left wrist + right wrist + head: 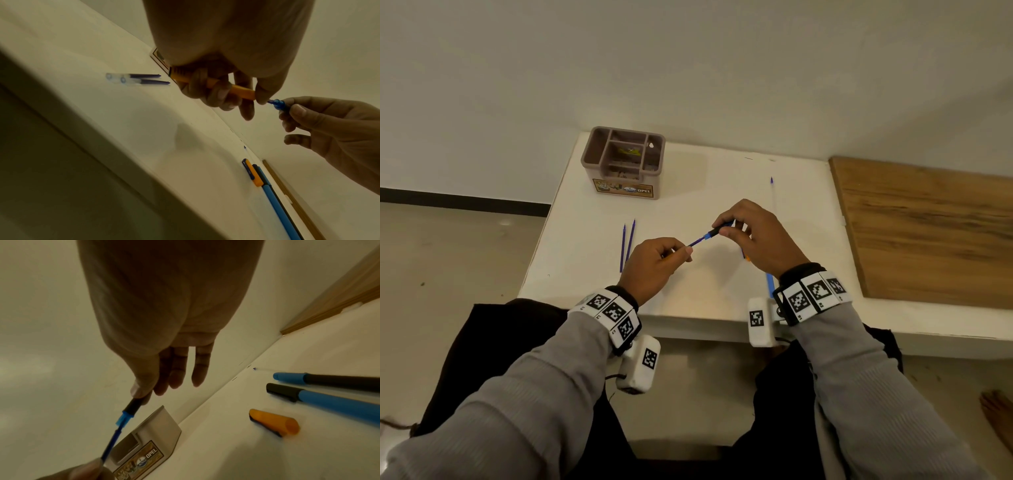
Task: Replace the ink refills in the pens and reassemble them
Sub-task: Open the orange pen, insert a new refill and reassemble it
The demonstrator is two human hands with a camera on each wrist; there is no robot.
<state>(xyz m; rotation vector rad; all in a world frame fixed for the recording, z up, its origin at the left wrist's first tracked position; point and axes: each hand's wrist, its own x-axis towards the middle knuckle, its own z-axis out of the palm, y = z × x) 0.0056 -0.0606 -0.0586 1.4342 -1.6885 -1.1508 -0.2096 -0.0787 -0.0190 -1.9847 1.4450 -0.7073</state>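
Above the white table [709,192] my left hand [678,253] grips an orange pen barrel [236,91], fingers curled round it. A blue ink refill [697,241] runs from the barrel's open end to a black tip section with a blue collar [714,233]. My right hand [722,229] pinches that tip section [135,404] between thumb and forefinger, its other fingers straight. Two spare refills [628,245] lie side by side left of my left hand. Another refill [772,185] lies farther back on the right.
A brown compartment organizer [625,161] stands at the table's back left. An orange cap [275,422] and two blue-and-black pens [333,400] lie under my right wrist. A wooden board [928,233] adjoins the table on the right.
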